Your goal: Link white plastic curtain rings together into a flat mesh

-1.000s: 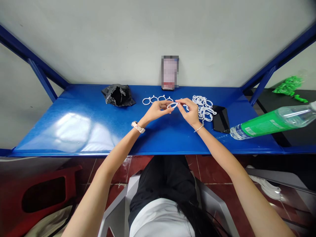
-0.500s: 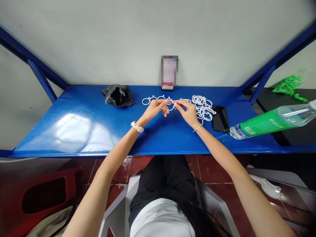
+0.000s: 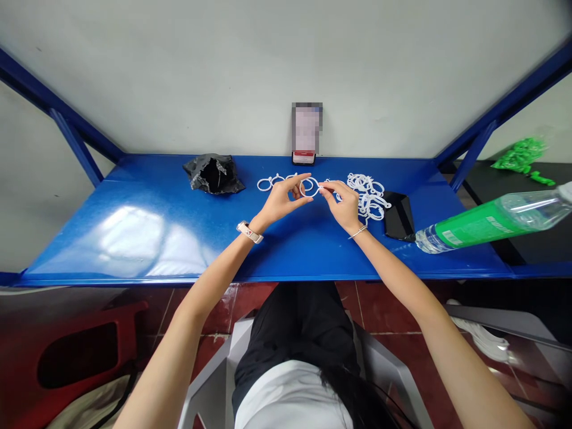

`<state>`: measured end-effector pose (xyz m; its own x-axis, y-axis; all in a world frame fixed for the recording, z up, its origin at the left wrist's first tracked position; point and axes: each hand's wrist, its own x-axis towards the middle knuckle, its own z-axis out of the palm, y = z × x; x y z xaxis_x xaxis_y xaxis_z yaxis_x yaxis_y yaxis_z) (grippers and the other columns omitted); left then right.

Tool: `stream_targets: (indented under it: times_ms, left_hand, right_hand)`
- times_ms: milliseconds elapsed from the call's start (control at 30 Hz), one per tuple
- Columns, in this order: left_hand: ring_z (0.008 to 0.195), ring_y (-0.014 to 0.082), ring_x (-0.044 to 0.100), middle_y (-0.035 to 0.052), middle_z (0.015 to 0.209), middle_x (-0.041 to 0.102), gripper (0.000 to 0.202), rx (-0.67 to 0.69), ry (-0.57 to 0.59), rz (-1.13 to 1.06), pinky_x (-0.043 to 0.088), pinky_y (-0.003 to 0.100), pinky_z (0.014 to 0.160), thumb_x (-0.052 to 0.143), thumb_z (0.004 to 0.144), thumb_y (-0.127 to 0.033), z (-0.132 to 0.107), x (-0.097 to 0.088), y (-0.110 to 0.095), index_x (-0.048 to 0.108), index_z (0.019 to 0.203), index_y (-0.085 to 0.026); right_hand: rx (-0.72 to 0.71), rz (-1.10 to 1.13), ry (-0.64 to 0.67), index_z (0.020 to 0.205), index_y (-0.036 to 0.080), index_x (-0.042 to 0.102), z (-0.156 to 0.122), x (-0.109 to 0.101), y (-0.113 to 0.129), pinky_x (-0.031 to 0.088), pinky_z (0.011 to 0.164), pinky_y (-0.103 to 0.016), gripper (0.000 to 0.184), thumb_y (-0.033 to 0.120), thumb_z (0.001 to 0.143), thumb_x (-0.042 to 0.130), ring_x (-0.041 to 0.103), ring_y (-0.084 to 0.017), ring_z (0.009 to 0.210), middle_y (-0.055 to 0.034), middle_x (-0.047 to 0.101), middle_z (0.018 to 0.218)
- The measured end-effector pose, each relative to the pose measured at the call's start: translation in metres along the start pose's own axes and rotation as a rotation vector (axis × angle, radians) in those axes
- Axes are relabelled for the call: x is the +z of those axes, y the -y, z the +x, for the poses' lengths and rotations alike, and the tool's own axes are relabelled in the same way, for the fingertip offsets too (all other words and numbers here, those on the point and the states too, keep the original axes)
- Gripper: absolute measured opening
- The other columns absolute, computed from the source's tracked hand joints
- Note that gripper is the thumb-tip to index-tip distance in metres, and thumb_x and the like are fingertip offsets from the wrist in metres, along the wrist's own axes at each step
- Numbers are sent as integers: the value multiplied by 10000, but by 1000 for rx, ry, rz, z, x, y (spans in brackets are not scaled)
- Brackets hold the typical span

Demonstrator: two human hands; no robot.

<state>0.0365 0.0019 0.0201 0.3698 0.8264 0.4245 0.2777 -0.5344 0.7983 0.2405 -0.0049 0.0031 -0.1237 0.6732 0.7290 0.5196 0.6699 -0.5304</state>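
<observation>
A white curtain ring (image 3: 308, 196) is held up over the blue table, seen nearly face on. My right hand (image 3: 342, 201) pinches its right side between thumb and fingertips. My left hand (image 3: 282, 199) is at the ring's left side, thumb and forefinger spread apart; whether a finger touches the ring I cannot tell. Behind my left hand several more white rings (image 3: 264, 185) lie in a row, partly covered by it. Beyond my right hand is a heap of white rings (image 3: 374, 199) with small eyelets, partly hidden by that hand.
A torn black plastic bag (image 3: 213, 174) lies on the blue table (image 3: 214, 238) at left. A phone (image 3: 305, 131) leans against the wall. By the heap is a black flat tray-like object (image 3: 399, 215), with a green-labelled bottle (image 3: 487, 221) to its right. Blue frame bars (image 3: 473, 152) flank the table.
My left thumb and forefinger have spread apart from their closed hold near the ring. The ring has shifted slightly up and right, still in my right hand.
</observation>
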Motion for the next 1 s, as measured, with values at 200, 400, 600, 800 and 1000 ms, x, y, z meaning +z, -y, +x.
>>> stream_targets:
  times_ms: [200,400,600,800,1000]
  left_hand:
    - [713,148,627,62,895,711,656,44,10,79,533,292,734,683,863,-607,0,1,2,603,1350,-175]
    - [695,151,623,59,873,710,664,62,3,93,530,291,703,664,868,-628,-1,4,-1,613,1331,-154]
    - [689,149,623,55,860,708,696,43,1,103,526,286,699,647,862,-659,-2,6,-1,607,1338,-153]
    - [670,140,615,56,850,706,709,76,-13,111,526,276,683,642,861,-669,-2,6,-2,612,1327,-136]
    - [647,127,602,44,831,704,674,97,-21,122,519,262,667,657,866,-641,-2,6,-1,619,1316,-141]
  right_hand:
    - [-23,-22,-26,946,256,757,-1,-1,0,580,722,-343,252,423,988,573,718,-197,742,-48,789,879]
    - [-15,-2,-49,919,257,761,-1,-1,1,590,733,-359,265,434,984,574,739,-213,777,-54,794,878]
    - [-5,-5,-56,914,263,780,-2,-1,0,601,737,-376,277,435,982,573,743,-222,783,-54,797,880]
    - [-49,12,-78,925,250,791,-2,-1,-1,600,727,-351,238,382,977,600,750,-211,771,-53,801,873]
    - [-81,-31,-96,915,236,790,-2,0,-2,610,716,-327,233,354,981,600,757,-197,768,-48,804,861]
